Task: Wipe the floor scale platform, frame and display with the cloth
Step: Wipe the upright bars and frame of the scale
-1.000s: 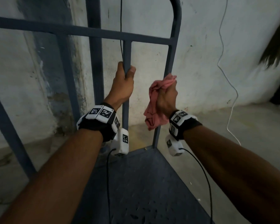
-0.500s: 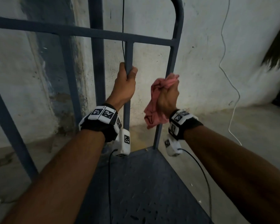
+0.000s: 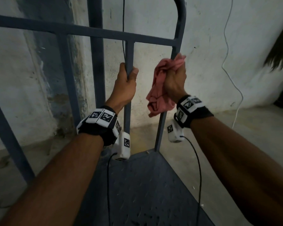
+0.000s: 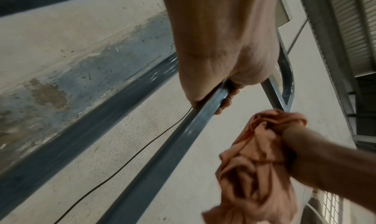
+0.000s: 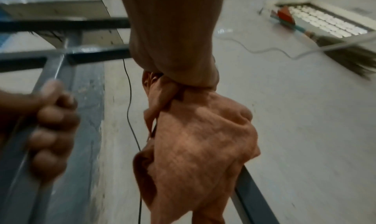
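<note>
The floor scale's blue-grey frame rises from the dark studded platform. My left hand grips the frame's middle vertical bar, its fingers curled round it. My right hand holds the pink cloth wrapped around the right upright, just below the crossbar joint. The bunched cloth hangs below the fist and covers the upright there. A pale box sits high on the frame.
A stained white wall stands close behind the frame. A thin black cable runs down beside the middle bar, and a white cable hangs on the wall to the right. A broom leans at the right. Bare concrete floor surrounds the platform.
My right hand has slid the cloth up the right upright toward the crossbar. The left hand keeps its grip on the middle bar in the same place.
</note>
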